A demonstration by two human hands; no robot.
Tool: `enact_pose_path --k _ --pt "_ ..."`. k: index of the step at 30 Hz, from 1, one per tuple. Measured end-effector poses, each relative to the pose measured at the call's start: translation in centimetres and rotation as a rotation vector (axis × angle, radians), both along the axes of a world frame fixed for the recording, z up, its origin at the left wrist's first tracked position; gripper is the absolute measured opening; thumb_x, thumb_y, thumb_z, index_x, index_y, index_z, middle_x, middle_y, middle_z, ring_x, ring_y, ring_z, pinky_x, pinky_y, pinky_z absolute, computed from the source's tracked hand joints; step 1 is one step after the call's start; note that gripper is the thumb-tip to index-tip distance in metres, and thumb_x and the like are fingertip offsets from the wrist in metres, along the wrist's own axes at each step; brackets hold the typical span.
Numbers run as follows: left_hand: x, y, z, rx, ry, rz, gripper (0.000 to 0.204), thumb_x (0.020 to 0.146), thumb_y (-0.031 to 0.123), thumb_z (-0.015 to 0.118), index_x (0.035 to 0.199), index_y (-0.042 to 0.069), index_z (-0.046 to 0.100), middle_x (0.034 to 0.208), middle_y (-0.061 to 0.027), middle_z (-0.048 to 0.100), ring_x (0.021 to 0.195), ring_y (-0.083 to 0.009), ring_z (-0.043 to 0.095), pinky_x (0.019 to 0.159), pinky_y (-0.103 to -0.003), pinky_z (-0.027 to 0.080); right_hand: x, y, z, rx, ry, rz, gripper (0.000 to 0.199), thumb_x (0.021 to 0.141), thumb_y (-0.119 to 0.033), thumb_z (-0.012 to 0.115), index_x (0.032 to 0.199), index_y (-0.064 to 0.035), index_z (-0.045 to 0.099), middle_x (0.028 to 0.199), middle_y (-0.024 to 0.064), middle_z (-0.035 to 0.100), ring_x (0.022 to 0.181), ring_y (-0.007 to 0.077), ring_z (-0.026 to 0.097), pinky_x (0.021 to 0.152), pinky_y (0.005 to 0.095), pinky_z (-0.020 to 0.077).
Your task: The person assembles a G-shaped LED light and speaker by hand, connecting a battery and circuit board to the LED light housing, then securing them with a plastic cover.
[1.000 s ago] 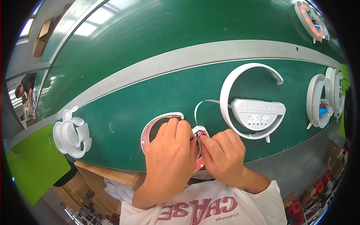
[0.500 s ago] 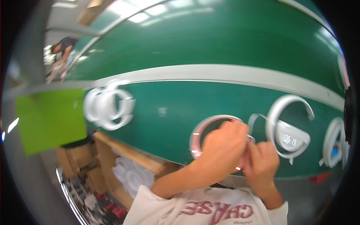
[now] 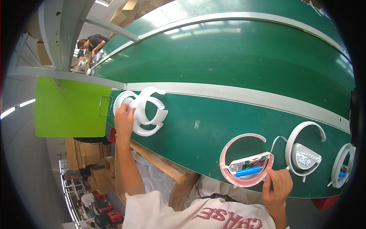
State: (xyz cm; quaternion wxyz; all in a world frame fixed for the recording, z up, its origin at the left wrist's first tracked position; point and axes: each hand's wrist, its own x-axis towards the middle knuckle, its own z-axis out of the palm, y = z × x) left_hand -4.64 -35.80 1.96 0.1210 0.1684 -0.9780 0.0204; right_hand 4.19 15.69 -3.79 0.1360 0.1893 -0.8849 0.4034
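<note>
At the left end of the bench, my left hand (image 3: 125, 121) has its fingers closed at the edge of a pile of white ring-shaped plastic covers (image 3: 155, 121). My right hand (image 3: 278, 187) pinches the near right rim of a pink ring-shaped clock housing (image 3: 228, 173). This housing lies with its inside up, showing wires, a small circuit board and a blue cylindrical battery (image 3: 248, 171). A thin white strip (image 3: 275, 142) loops up from its right side. Beside it stands a white ring-shaped clock (image 3: 291, 152) with a half-round display part.
Another white ring unit (image 3: 338, 168) with a blue part is at the far right. A cardboard box (image 3: 177, 173) of white plastic rings stands below the bench edge. A green board (image 3: 70, 108) is at left, and a co-worker (image 3: 93, 44) bends over the bench beyond.
My left hand has left the pink housing and moved far left to the white covers. My right hand stays by the housing, whose wires and battery now show. The view has shifted.
</note>
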Motion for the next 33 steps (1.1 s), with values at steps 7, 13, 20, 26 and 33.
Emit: enact_pose_path --k 7,13,20,26,33 --pt "2.5 6.4 6.3 0.226 0.145 -0.024 0.017 0.093 0.012 0.068 0.095 -0.001 0.057 0.081 -0.0070 0.055 0.074 -0.0163 0.052 0.065 -0.030 0.044 1.7 -0.9 0.5 -0.065 0.099 0.165 0.034 0.072 -0.001 0.068 0.107 -0.0019 0.068 0.086 0.0079 0.067 0.058 0.0195 0.054 0.051 0.0318 0.0397" --pt "6.7 20.7 3.1 0.885 -0.093 -0.243 0.023 0.088 -0.003 0.064 0.108 0.000 0.053 0.095 -0.0035 0.056 0.083 -0.0094 0.057 0.070 -0.024 0.049 2.8 -6.4 2.7 -0.157 0.260 0.458 0.039 0.086 -0.012 0.060 0.125 -0.0100 0.066 0.134 0.0036 0.062 0.056 0.0076 0.040 0.052 0.0178 0.0339" --pt "8.4 26.5 0.7 1.282 -0.286 -0.107 0.044 0.089 -0.006 0.059 0.129 -0.003 0.042 0.113 -0.0120 0.056 0.101 -0.0150 0.060 0.089 -0.030 0.050 4.8 -3.3 1.4 0.053 0.217 0.216 0.031 0.086 -0.017 0.066 0.116 -0.0099 0.070 0.119 0.0052 0.058 0.065 0.0092 0.054 0.061 0.0217 0.0478" --pt "8.9 27.5 0.5 1.157 -0.473 -0.299 0.032 0.095 0.000 0.058 0.124 -0.005 0.047 0.106 -0.0163 0.065 0.091 -0.0210 0.069 0.077 -0.031 0.056 5.7 -1.3 0.5 0.055 0.172 0.148 0.026 0.081 -0.013 0.070 0.107 -0.0089 0.071 0.113 0.0066 0.057 0.070 0.0118 0.059 0.066 0.0240 0.0528" --pt "7.9 26.7 0.1 0.859 -0.385 -0.444 0.016 0.095 0.001 0.056 0.110 -0.004 0.060 0.105 -0.0169 0.064 0.087 -0.0261 0.064 0.074 -0.033 0.052 4.7 -1.9 -0.5 -0.067 0.108 0.164 0.030 0.074 -0.008 0.070 0.103 -0.0051 0.070 0.106 0.0083 0.056 0.069 0.0149 0.059 0.060 0.0252 0.0535"
